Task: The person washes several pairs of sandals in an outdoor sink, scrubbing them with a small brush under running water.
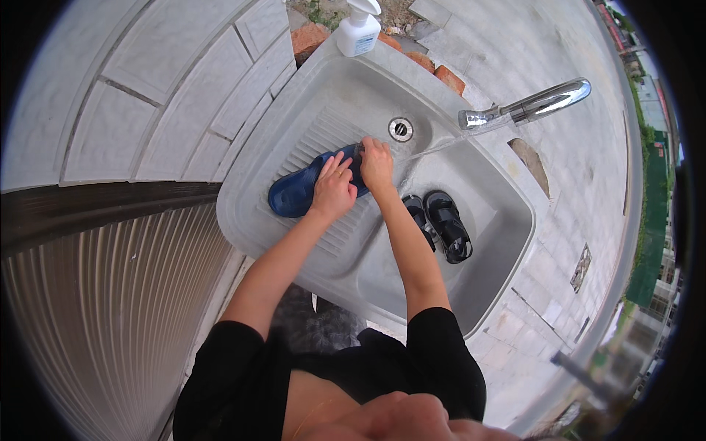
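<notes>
A blue slipper [294, 189] lies on the ribbed washboard side of a grey sink [246, 176], its near-left end uncovered. My left hand [334, 189] rests across its middle, fingers pressing on top and holding it. At the slipper's other end is my right hand [376, 165], its fingers curled down beside a dark patch. Whether they grip the slipper or a small dark object there, I cannot make out. A pair of black sandals [448, 226] sits in the deeper right basin, partly hidden behind my right forearm.
A chrome faucet [544, 103] reaches in from the right, with a thin stream of water running toward the sink. Beyond my hands is a round drain [400, 129]. A white pump bottle [358, 33] stands on the far rim, near several bricks [448, 79]. A tiled wall [169, 81] rises at left.
</notes>
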The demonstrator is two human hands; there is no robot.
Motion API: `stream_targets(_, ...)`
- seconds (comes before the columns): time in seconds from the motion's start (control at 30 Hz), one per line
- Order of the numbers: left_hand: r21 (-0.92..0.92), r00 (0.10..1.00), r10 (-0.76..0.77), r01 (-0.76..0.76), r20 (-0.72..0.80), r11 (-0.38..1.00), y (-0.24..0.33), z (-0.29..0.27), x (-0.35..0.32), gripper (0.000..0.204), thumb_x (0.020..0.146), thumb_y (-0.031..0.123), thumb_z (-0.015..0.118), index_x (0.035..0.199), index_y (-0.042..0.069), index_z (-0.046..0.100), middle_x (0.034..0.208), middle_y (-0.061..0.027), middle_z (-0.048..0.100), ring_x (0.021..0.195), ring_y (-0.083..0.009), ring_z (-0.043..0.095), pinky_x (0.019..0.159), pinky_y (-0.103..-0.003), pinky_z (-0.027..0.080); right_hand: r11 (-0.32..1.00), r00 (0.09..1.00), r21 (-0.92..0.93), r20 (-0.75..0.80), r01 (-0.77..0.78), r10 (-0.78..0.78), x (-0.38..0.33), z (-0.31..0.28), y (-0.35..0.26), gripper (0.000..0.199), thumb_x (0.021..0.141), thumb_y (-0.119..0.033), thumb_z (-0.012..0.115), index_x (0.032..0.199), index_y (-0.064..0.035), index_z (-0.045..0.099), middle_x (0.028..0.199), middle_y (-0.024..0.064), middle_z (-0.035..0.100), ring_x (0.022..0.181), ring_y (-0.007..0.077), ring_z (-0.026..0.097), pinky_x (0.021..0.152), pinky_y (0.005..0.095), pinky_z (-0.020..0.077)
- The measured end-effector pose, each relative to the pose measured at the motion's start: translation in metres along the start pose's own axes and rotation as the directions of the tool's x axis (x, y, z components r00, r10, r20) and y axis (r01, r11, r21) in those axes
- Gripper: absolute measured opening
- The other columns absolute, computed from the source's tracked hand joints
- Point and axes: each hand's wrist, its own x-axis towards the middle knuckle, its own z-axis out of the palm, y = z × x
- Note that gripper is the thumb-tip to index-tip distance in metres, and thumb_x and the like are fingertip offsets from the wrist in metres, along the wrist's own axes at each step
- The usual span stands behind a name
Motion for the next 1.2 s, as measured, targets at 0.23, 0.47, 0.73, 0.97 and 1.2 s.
stream_targets(0.23,-0.033,1.000,-0.017,0.016,-0.023,0.999,-0.005,-0.005,-0.005,0.006,0.064,-0.002,0.053,0.069,0.000,0.054,0.112,-0.0181,0.059,0.119,-0.0326,0.045,0.104,-0.044,0.031,0.991,0.973,-0.071,0.210,0.116,-0.098,-0.029,-0.048,0.004,0.010,0.074,-0.002,0.054,0.083,-0.0062,0.053,0.080,0.0125,0.054,0.078,0.0309,0.052,0.068,0.0399,0.0447)
stream_targets(0.47,-0.058,0.998,-0.054,0.053,-0.018,0.997,-0.009,-0.005,-0.004,0.007,0.064,-0.002,0.053,0.070,0.000,0.053,0.113,-0.0180,0.058,0.120,-0.0325,0.044,0.104,-0.044,0.031,0.966,0.952,-0.021,0.177,0.256,-0.248,-0.039,-0.021,0.003,0.016,0.070,0.001,0.054,0.083,-0.0073,0.056,0.080,0.0117,0.052,0.078,0.0313,0.051,0.070,0.0385,0.0431)
stream_targets(0.73,-0.044,1.000,-0.010,0.010,-0.001,0.999,-0.001,0.000,0.000,0.012,0.063,0.001,0.054,0.075,-0.001,0.055,0.114,-0.0181,0.057,0.121,-0.0318,0.043,0.104,-0.042,0.031,0.994,0.996,0.076,0.030,0.084,-0.086,-0.008,-0.026,-0.002,0.020,0.075,-0.005,0.059,0.095,-0.0082,0.061,0.093,0.0114,0.059,0.082,0.0316,0.053,0.074,0.0377,0.0430)
stream_targets(0.97,-0.046,0.999,-0.044,0.044,0.012,0.998,-0.011,-0.009,-0.004,0.011,0.064,0.000,0.054,0.074,-0.001,0.054,0.115,-0.0182,0.057,0.122,-0.0319,0.042,0.104,-0.042,0.030,0.961,0.963,-0.233,0.255,0.146,-0.085,-0.041,-0.058,0.044,0.016,0.073,-0.002,0.054,0.087,-0.0074,0.060,0.084,0.0110,0.057,0.077,0.0295,0.051,0.071,0.0380,0.0423)
stream_targets(1.2,-0.058,1.000,-0.030,0.030,-0.004,0.998,-0.005,-0.007,0.002,0.007,0.064,-0.002,0.053,0.072,0.000,0.052,0.115,-0.0176,0.057,0.122,-0.0325,0.042,0.104,-0.044,0.031,0.971,0.971,-0.008,0.034,0.237,-0.237,-0.029,-0.021,-0.003,0.026,0.068,0.000,0.058,0.091,-0.0098,0.063,0.089,0.0056,0.060,0.079,0.0260,0.050,0.072,0.0345,0.0417)
